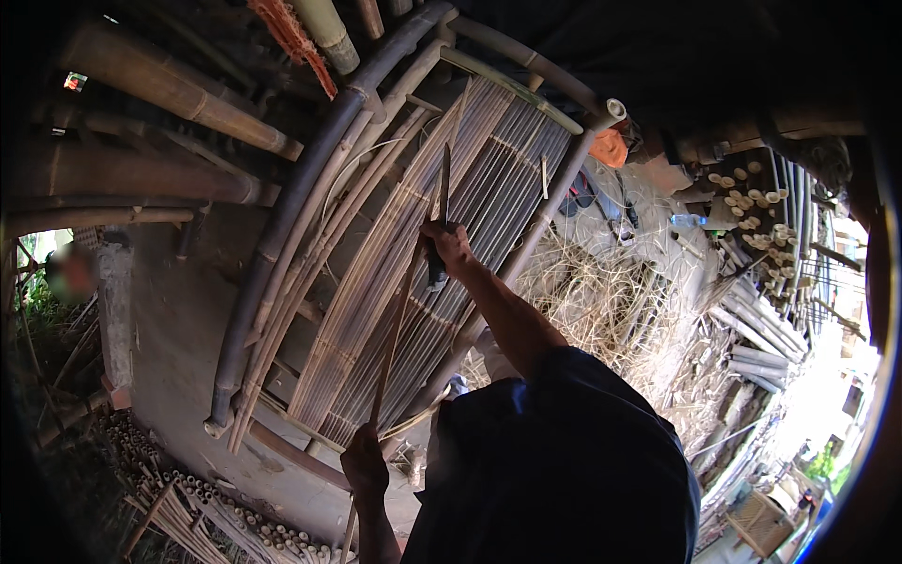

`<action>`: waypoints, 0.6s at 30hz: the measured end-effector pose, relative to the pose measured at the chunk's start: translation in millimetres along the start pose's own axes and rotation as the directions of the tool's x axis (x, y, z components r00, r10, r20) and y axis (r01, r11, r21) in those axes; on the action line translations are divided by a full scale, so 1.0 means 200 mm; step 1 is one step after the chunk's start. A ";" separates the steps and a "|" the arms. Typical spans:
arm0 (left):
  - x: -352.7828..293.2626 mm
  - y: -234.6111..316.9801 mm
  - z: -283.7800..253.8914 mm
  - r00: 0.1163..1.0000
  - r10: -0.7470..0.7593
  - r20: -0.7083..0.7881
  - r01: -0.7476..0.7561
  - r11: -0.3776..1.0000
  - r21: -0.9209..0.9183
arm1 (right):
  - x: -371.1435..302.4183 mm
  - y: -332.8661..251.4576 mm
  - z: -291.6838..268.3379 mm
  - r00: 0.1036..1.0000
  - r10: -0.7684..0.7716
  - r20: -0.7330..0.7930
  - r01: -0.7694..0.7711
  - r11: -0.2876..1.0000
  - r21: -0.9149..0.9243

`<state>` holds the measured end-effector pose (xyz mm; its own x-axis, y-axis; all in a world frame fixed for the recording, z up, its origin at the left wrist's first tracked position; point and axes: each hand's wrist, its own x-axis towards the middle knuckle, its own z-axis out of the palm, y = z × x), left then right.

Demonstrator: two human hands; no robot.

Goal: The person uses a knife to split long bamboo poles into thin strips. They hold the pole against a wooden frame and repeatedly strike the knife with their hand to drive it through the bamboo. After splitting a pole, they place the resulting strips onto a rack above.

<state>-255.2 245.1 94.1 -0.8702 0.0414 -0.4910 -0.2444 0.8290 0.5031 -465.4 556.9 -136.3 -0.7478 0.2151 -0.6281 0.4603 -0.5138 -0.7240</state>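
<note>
A long bamboo frame with slats (pixel 376 282) lies in front of me, its bed made of thin strips side by side. Over the middle of the slats my right hand (pixel 448 248) is closed round the dark handle of a knife (pixel 445 185), whose blade points to the far end. A long narrow bamboo strip (pixel 396 336) runs from the right hand back toward me, touching or close to the knife hand. Near the frame's near end, my left hand (pixel 365 461) is wrapped round the lower part of that strip. Its fingertips are partly in shadow.
Dark bamboo poles (pixel 252 310) edge the frame. Thick bamboo poles (pixel 178 89) reach in from the left. A heap of pale shavings (pixel 601 296) covers the floor at right, near a plastic bottle (pixel 688 220). Stacked bamboo (pixel 756 324) stands beyond, and cut poles (pixel 225 512) lie at lower left.
</note>
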 end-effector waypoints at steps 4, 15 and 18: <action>0.03 -0.14 0.00 0.990 0.139 -0.023 -0.140 0.989 -0.051 | -0.07 -0.09 0.03 0.997 -0.080 0.000 0.080 0.996 0.041; 0.32 -0.38 -0.09 0.988 0.151 -0.035 -0.153 0.986 -0.071 | -0.04 -0.07 0.13 0.997 -0.015 -0.080 0.010 0.998 -0.064; 0.58 -0.54 0.00 0.997 -0.010 0.073 0.010 1.000 -0.001 | -0.01 0.02 0.13 0.979 0.123 -0.163 -0.148 0.977 -0.151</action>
<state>-330.1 160.7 -17.5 -0.8339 0.0739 -0.5469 -0.2536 0.8289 0.4986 -474.2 533.4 -130.3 -0.5972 0.2832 -0.7505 0.6328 -0.4086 -0.6577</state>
